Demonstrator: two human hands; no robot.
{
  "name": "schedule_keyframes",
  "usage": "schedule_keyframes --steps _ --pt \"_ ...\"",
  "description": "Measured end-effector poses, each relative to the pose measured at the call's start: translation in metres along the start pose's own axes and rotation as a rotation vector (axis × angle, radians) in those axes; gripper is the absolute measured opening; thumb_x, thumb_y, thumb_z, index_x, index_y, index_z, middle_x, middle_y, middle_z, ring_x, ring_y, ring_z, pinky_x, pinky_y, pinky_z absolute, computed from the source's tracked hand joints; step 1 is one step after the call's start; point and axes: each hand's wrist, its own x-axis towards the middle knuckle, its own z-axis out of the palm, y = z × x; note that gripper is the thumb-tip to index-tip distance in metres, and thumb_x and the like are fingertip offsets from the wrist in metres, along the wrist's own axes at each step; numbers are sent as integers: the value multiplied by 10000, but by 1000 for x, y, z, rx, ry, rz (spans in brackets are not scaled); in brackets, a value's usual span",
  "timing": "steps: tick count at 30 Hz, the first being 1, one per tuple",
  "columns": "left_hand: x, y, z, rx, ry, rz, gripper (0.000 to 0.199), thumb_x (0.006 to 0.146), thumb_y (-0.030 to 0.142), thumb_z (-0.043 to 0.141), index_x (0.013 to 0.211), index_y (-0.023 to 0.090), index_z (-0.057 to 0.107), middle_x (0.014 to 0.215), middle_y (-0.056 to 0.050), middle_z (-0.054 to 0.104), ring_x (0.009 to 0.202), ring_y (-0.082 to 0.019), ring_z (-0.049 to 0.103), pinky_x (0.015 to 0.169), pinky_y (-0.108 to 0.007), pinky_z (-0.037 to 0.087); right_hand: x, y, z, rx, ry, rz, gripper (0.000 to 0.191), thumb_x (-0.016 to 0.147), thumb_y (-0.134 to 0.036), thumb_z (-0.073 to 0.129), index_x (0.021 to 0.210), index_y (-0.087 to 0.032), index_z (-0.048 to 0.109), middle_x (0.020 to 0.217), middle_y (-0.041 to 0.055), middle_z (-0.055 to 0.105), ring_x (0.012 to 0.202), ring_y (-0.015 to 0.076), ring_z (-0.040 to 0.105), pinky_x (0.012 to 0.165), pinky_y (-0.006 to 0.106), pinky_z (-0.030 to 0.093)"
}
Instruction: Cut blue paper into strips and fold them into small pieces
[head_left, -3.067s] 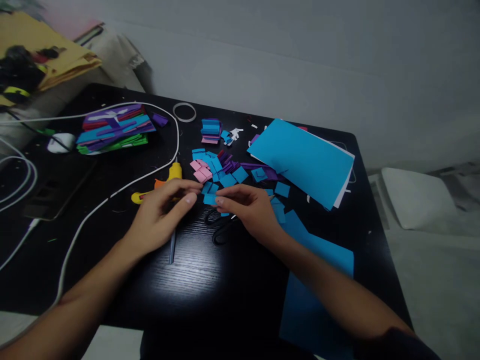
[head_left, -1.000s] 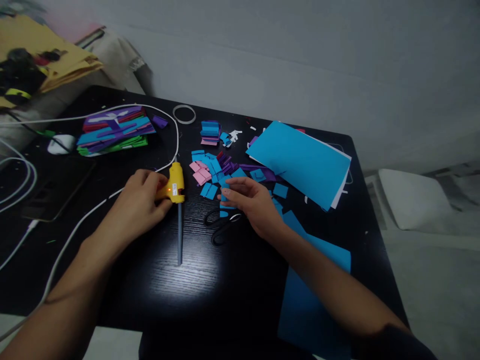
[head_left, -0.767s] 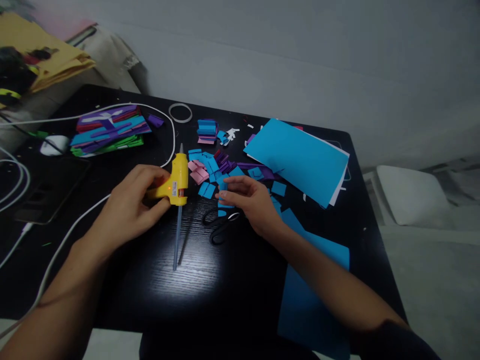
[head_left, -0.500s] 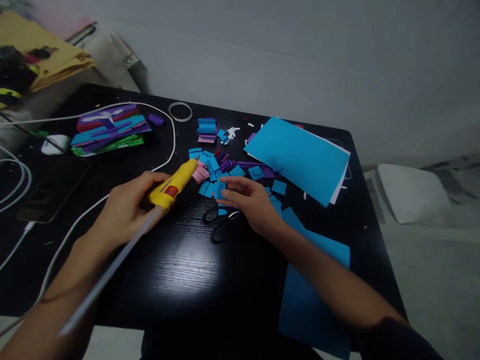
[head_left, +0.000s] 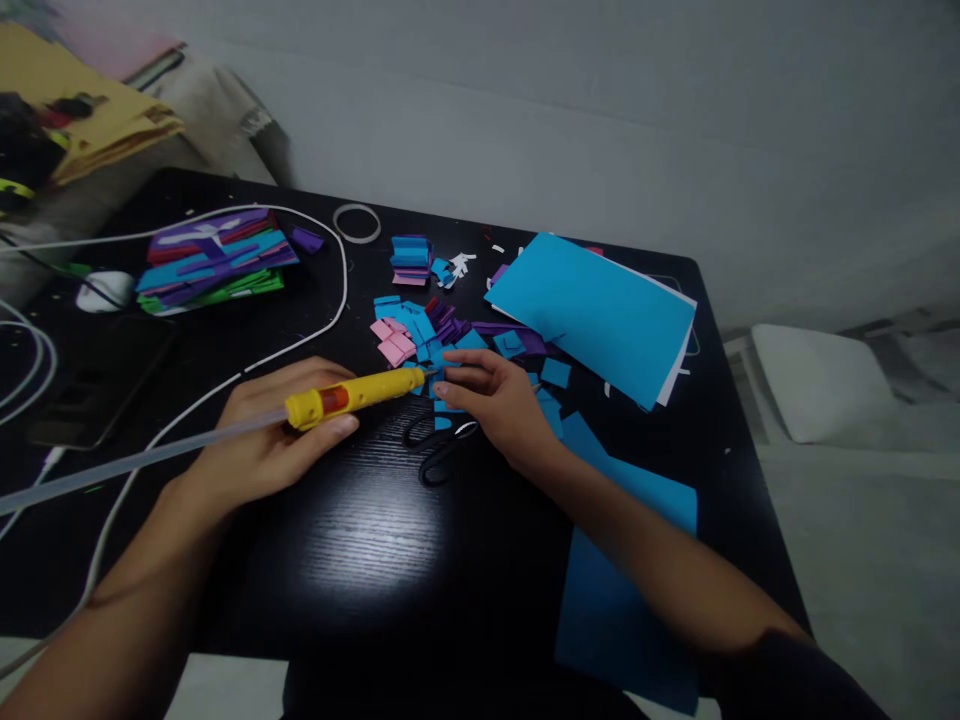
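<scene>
L grip (head_left: 259, 455) round glue gun (head_left: 356, 392), blue pc (head_left: 437, 383) in R grip (head_left: 501, 402)

The scene is dim, with a flat greyish cast over the wall (head_left: 600, 130). A diffuse white glare lies on the near part of the black bench (head_left: 480, 600), bringing out its grain; around it the surface sinks almost to black. The yellow glue gun (head_left: 358, 394) reads clearly, while the envelopes (head_left: 97, 110) at upper left look soft. Wide-angle distortion stretches the forearms (head_left: 660, 555) toward the lower corners.
</scene>
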Motion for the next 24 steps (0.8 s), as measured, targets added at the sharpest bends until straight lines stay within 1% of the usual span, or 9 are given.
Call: schedule_keyframes --steps 2,5,7,11,13,18,21,24 --pt "1 1 1 18 -10 13 104 989 265 595 1047 194 642 1034 -33 677 855 -151 673 761 -246 517 -1 -1 0 -29 10 -25 475 651 -349 934 1060 -214 733 954 35 786 969 232 756 943 436 611" --pt "2 1 2 42 -9 24 112 1001 285 585 1028 191 640 1017 -32 671 838 -148 662 739 -244 506 -2 -2 1 -47 8 -53 455 660 -339 926 1052 -218 728 952 31 794 975 233 763 957 437 606" --pt "2 0 3 61 -15 5 137 1006 309 582 1005 185 641 986 -29 671 801 -144 655 705 -240 498 -3 -3 1 -54 -2 -60 445 675 -332 915 1060 -218 724 953 31 797 966 232 768 949 437 610" --pt "-1 -4 6 125 7 -60 240 1005 394 599 891 184 629 751 29 598 594 -110 565 553 -224 422 -3 -5 1 -68 -11 -60 436 683 -317 907 1065 -214 724 965 34 800 961 233 773 947 435 613" --pt "-2 -6 7 145 32 -63 278 1005 427 600 861 191 620 694 46 566 551 -105 537 525 -222 395 -3 -4 1 -68 -13 -57 444 677 -320 912 1065 -215 725 970 35 799 960 236 774 947 439 615" --pt "-2 -7 7 171 39 -33 326 1025 463 565 847 194 610 690 49 557 529 -97 525 506 -218 373 -3 -3 1 -72 -19 -65 414 701 -304 893 1070 -219 727 969 36 797 987 238 773 985 459 601" --pt "-2 -7 8 187 53 -17 336 1033 474 551 860 192 612 709 44 565 542 -97 529 516 -215 379 -3 -3 1 -73 -26 -58 413 707 -302 889 1079 -220 728 981 40 800 965 236 776 970 463 609" --pt "-2 -7 8 161 54 -35 324 1025 473 567 860 196 601 693 52 554 539 -95 525 517 -207 383 -3 -4 0 -68 -21 -50 438 685 -317 909 1073 -216 734 985 45 801 969 240 776 975 464 609"
